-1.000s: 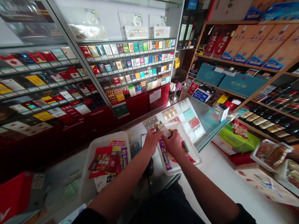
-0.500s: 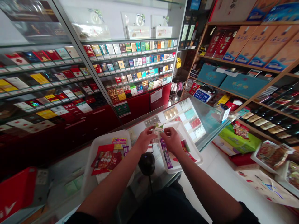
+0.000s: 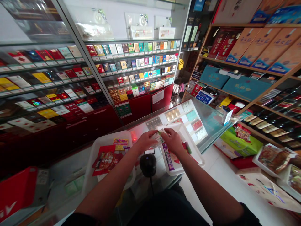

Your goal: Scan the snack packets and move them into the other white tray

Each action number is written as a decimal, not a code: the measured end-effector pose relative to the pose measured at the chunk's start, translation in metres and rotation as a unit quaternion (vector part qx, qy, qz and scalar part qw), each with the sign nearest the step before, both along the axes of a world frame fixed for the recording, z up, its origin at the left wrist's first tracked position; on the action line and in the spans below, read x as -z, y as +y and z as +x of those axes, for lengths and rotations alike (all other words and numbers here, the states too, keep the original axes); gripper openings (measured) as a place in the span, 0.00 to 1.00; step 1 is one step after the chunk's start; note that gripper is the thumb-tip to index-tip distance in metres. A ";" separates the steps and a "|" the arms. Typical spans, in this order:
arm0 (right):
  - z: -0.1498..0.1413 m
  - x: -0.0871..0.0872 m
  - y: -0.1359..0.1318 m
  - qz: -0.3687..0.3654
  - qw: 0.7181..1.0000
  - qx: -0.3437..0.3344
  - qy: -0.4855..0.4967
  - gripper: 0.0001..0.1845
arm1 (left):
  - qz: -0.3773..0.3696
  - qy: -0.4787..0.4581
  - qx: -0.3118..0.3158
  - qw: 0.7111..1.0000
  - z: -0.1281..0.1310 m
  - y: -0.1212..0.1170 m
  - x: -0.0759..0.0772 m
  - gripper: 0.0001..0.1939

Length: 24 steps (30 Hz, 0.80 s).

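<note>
Between my two hands is a small pale packet with green on it (image 3: 158, 137), its print too small to read. The fingers of my left hand (image 3: 146, 141) are closed on its left side, and those of my right hand (image 3: 172, 140) pinch its right edge. Below my right hand stands a white tray (image 3: 199, 158) with a purple snack wrapper (image 3: 167, 157) and red packets in it. To the left, a second white tray (image 3: 90, 160) holds red snack bags (image 3: 107, 160) and a yellow-pink packet (image 3: 121, 143). A black scanner (image 3: 148, 164) stands between the trays, close under my hands.
The glass counter (image 3: 207, 116) runs off to the right. Behind it, a display cabinet holds rows of cigarette packs (image 3: 136, 62). Wooden shelves with boxes (image 3: 246, 47) and bottles (image 3: 270, 121) rise at right. A red box (image 3: 17, 191) sits at lower left.
My hands have turned and tilted the packet, which has come lower and nearer the scanner. The scanner, partly behind my left arm before, now shows fully. A red glow has appeared on the counter.
</note>
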State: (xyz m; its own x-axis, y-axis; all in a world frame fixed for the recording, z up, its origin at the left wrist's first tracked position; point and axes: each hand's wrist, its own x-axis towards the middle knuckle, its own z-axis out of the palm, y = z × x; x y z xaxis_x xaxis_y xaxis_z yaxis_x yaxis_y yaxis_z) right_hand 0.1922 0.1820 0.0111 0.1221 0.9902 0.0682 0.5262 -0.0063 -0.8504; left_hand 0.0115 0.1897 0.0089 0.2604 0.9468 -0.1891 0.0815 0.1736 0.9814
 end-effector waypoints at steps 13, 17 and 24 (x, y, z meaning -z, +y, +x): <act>-0.004 0.022 0.006 -0.014 0.989 0.105 0.103 0.26 | -0.001 0.047 -0.162 0.986 -0.003 -0.018 0.016 0.18; -0.010 0.016 0.003 -0.011 0.989 0.086 0.122 0.24 | 0.023 0.026 -0.137 0.990 -0.009 -0.023 0.006 0.19; -0.025 0.013 -0.008 -0.001 0.997 0.002 0.071 0.20 | 0.060 0.050 -0.162 0.984 -0.027 -0.025 0.008 0.24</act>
State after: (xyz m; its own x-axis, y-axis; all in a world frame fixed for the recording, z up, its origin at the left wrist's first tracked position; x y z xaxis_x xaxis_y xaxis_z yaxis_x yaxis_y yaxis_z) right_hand 0.1671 0.1737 -0.0019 0.1334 0.9899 0.0475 0.4008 -0.0100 -0.9161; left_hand -0.0155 0.1647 0.0007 -0.0730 0.9941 -0.0799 0.1383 0.0894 0.9863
